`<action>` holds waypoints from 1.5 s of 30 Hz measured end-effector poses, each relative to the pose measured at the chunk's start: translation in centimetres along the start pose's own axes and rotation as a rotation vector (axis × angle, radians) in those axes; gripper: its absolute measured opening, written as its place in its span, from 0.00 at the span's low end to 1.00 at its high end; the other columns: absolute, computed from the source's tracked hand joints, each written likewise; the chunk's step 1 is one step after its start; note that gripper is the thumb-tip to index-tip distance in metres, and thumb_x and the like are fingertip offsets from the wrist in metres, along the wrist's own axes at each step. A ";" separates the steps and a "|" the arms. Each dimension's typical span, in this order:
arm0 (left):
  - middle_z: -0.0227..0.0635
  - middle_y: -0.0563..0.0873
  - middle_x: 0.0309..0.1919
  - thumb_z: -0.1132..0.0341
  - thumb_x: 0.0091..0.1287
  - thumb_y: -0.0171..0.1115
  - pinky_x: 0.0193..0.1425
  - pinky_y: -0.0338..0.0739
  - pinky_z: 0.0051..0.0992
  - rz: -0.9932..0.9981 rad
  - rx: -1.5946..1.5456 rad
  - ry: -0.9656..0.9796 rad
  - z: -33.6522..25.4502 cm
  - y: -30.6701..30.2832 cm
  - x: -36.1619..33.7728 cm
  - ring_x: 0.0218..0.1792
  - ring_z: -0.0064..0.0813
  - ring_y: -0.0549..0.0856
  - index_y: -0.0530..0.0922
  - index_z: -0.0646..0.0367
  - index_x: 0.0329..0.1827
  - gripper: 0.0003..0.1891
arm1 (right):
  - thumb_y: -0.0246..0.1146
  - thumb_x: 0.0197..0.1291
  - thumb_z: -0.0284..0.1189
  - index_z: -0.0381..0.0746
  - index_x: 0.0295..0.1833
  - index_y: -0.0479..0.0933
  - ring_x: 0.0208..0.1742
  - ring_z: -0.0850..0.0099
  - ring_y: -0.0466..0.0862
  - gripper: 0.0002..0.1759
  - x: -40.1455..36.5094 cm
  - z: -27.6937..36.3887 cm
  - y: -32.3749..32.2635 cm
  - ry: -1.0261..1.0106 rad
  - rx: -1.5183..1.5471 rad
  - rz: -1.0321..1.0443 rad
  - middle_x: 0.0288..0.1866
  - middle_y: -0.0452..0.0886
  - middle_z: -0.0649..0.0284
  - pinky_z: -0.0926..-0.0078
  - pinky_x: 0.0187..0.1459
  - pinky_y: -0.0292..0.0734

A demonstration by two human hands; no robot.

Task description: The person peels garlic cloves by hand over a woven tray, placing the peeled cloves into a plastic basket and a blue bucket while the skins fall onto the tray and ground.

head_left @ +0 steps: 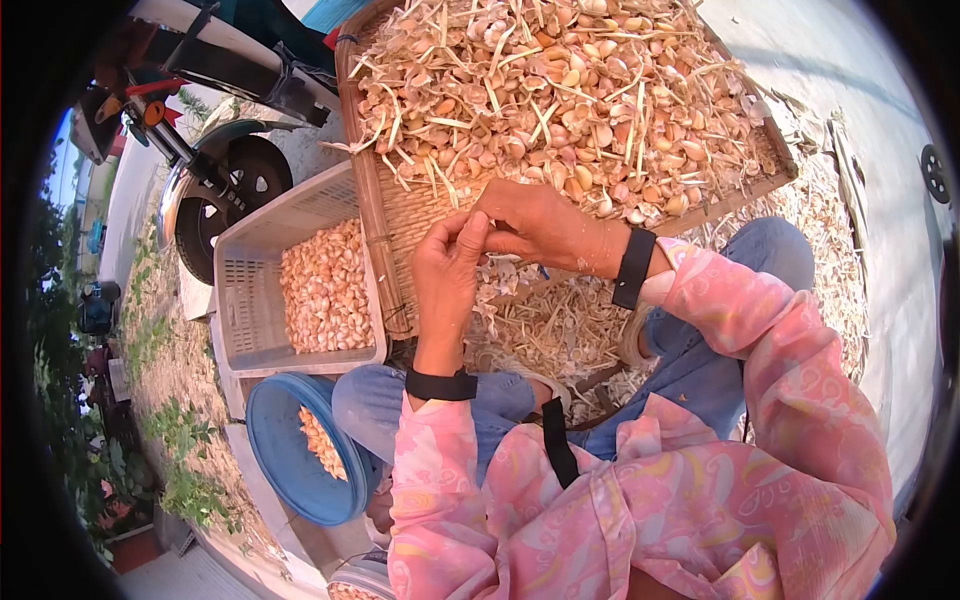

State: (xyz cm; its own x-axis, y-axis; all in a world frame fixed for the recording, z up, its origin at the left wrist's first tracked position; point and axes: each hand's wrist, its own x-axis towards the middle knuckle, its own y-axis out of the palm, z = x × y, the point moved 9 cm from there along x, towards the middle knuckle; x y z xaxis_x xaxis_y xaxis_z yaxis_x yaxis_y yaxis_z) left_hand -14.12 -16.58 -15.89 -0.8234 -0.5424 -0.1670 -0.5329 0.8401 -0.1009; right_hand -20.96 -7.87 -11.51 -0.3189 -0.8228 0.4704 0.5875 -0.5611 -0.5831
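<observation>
My left hand (446, 283) and my right hand (552, 228) meet at the fingertips over the near edge of a woven tray (425, 225). Both are closed in a pinch, thumbs and fingers pressed together. Whatever sits between them is hidden by the fingers. Just beyond, a large heap of garlic cloves (590, 130), mixed with dry stalks and papery skins, covers most of the tray. To the left of my left hand stands a pale plastic crate (240, 305) with cleaned garlic cloves (325, 290) in it.
A blue bucket (275, 440) with some cloves stands below the crate, beside my knee. Another container (360, 575) is partly visible at the bottom edge. Garlic skins and stalks (550, 335) litter the ground between my legs. A parked motorbike's wheel (235, 195) is at upper left.
</observation>
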 end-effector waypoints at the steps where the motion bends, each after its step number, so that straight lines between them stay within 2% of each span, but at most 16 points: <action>1: 0.29 0.83 0.32 0.60 0.65 0.59 0.34 0.71 0.14 0.004 -0.026 0.023 -0.4 0.2 -0.2 0.29 0.15 0.78 0.78 0.65 0.46 0.16 | 0.65 0.52 0.33 0.37 0.39 0.75 0.35 0.57 0.78 0.13 -0.1 0.2 -0.1 0.004 0.017 -0.021 0.33 0.75 0.56 0.67 0.34 0.73; 6: 0.29 0.81 0.28 0.61 0.68 0.55 0.31 0.71 0.14 -0.013 0.020 0.169 -1.5 0.4 -1.5 0.28 0.14 0.78 0.78 0.65 0.45 0.15 | 0.65 0.50 0.32 0.36 0.36 0.76 0.32 0.56 0.77 0.11 -0.3 1.1 -0.6 0.041 0.149 -0.060 0.29 0.75 0.56 0.67 0.33 0.73; 10: 0.30 0.79 0.25 0.63 0.71 0.48 0.29 0.71 0.13 -0.112 0.111 0.188 -1.6 -0.2 -1.9 0.26 0.16 0.77 0.75 0.67 0.45 0.14 | 0.65 0.53 0.29 0.35 0.38 0.77 0.31 0.68 0.78 0.10 -0.8 -0.1 -0.4 0.134 0.325 -0.071 0.29 0.77 0.60 0.74 0.33 0.72; 12: 0.30 0.78 0.24 0.63 0.72 0.46 0.27 0.72 0.14 -0.116 -0.181 0.077 0.4 -1.2 -1.0 0.25 0.17 0.78 0.74 0.67 0.45 0.14 | 0.64 0.55 0.28 0.35 0.40 0.77 0.30 0.76 0.77 0.09 -1.3 -1.9 0.8 0.313 0.539 -0.104 0.29 0.78 0.64 0.79 0.32 0.72; 16: 0.31 0.76 0.22 0.62 0.72 0.46 0.27 0.74 0.15 -0.179 -0.692 -0.198 2.6 -0.7 -0.5 0.23 0.18 0.78 0.73 0.67 0.45 0.14 | 0.63 0.58 0.28 0.35 0.41 0.77 0.30 0.84 0.74 0.08 -1.1 -3.2 2.2 0.453 0.823 -0.096 0.29 0.77 0.69 0.84 0.32 0.71; 19: 0.31 0.77 0.25 0.60 0.72 0.47 0.31 0.75 0.14 -0.141 -0.655 -0.254 2.2 -0.6 -1.0 0.26 0.18 0.77 0.73 0.67 0.43 0.15 | 0.63 0.58 0.28 0.35 0.41 0.77 0.31 0.84 0.74 0.08 -1.0 -3.3 2.0 0.474 0.826 -0.095 0.29 0.78 0.70 0.85 0.33 0.71; 22: 0.28 0.77 0.25 0.60 0.71 0.48 0.27 0.73 0.13 -0.043 -0.122 -0.058 1.2 -0.2 -1.3 0.25 0.15 0.76 0.74 0.63 0.38 0.14 | 0.63 0.58 0.27 0.34 0.41 0.76 0.32 0.84 0.76 0.08 -1.1 -3.0 2.1 0.465 0.676 -0.056 0.31 0.79 0.69 0.85 0.34 0.73; 24: 0.26 0.76 0.23 0.59 0.71 0.49 0.24 0.69 0.13 -0.097 0.061 0.085 0.7 -0.6 -1.5 0.23 0.14 0.74 0.74 0.61 0.34 0.14 | 0.62 0.58 0.27 0.34 0.41 0.76 0.33 0.84 0.78 0.08 -1.3 -2.9 2.4 0.449 0.583 -0.006 0.32 0.80 0.68 0.86 0.35 0.74; 25: 0.26 0.76 0.23 0.59 0.71 0.50 0.22 0.68 0.13 -0.122 0.151 0.156 0.2 -0.7 -1.7 0.23 0.13 0.73 0.74 0.60 0.33 0.14 | 0.62 0.58 0.27 0.34 0.42 0.76 0.33 0.83 0.79 0.09 -1.5 -2.9 2.6 0.447 0.716 -0.019 0.32 0.80 0.67 0.86 0.35 0.75; 28: 0.24 0.73 0.20 0.60 0.70 0.51 0.19 0.63 0.13 -0.099 -0.296 0.046 0.9 -0.6 -1.6 0.19 0.12 0.70 0.74 0.60 0.31 0.14 | 0.62 0.59 0.28 0.35 0.44 0.75 0.34 0.81 0.81 0.10 -1.7 -2.7 3.0 0.482 1.070 -0.017 0.34 0.81 0.65 0.85 0.38 0.78; 31: 0.23 0.73 0.19 0.61 0.69 0.53 0.19 0.62 0.13 0.015 -0.182 -0.118 2.0 -0.6 -1.6 0.17 0.12 0.70 0.74 0.61 0.31 0.12 | 0.62 0.59 0.29 0.35 0.46 0.74 0.35 0.79 0.82 0.12 -1.8 -2.6 3.4 0.584 1.298 0.032 0.36 0.81 0.64 0.84 0.40 0.80; 34: 0.24 0.74 0.19 0.62 0.68 0.54 0.18 0.61 0.13 0.070 0.859 -0.006 1.8 -2.2 -1.3 0.16 0.12 0.70 0.74 0.61 0.32 0.11 | 0.62 0.59 0.28 0.34 0.47 0.73 0.36 0.79 0.82 0.13 -2.4 -3.3 3.4 0.641 1.384 0.019 0.38 0.81 0.63 0.83 0.42 0.80; 37: 0.26 0.77 0.22 0.61 0.68 0.56 0.17 0.62 0.12 0.108 0.613 0.048 4.1 -2.9 -1.1 0.18 0.13 0.72 0.75 0.61 0.36 0.11 | 0.62 0.59 0.28 0.34 0.48 0.73 0.35 0.80 0.81 0.13 -2.7 -4.7 3.0 0.647 1.237 -0.048 0.38 0.81 0.64 0.85 0.40 0.78; 40: 0.30 0.79 0.25 0.55 0.69 0.53 0.21 0.65 0.12 0.148 -0.307 -0.419 4.4 0.3 -3.1 0.20 0.16 0.73 0.77 0.58 0.45 0.15 | 0.61 0.59 0.27 0.34 0.47 0.74 0.34 0.83 0.79 0.12 -2.4 -4.7 1.8 0.545 0.837 -0.103 0.36 0.81 0.64 0.87 0.36 0.75; 43: 0.30 0.76 0.25 0.53 0.70 0.49 0.18 0.63 0.11 0.265 -0.762 -0.472 4.6 2.6 -3.4 0.18 0.14 0.69 0.74 0.58 0.48 0.17 | 0.61 0.59 0.28 0.34 0.47 0.74 0.35 0.81 0.80 0.12 -1.8 -2.1 2.6 0.400 0.669 -0.011 0.33 0.81 0.64 0.82 0.37 0.76; 45: 0.28 0.72 0.23 0.52 0.71 0.48 0.15 0.58 0.10 0.241 -0.877 -0.488 4.9 2.5 -2.9 0.17 0.12 0.66 0.72 0.59 0.46 0.17 | 0.60 0.60 0.30 0.34 0.48 0.73 0.39 0.76 0.80 0.13 -1.5 -1.7 3.4 0.435 0.604 0.086 0.39 0.79 0.62 0.78 0.40 0.76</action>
State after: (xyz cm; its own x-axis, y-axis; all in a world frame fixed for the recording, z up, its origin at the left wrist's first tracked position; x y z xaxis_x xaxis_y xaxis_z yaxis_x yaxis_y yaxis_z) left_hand -12.10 -12.82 -20.46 -0.8629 -0.1343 -0.4872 -0.4797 0.5209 0.7060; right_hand -19.75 -8.71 -15.25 -0.4451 -0.8933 0.0623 0.8898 -0.4490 -0.0819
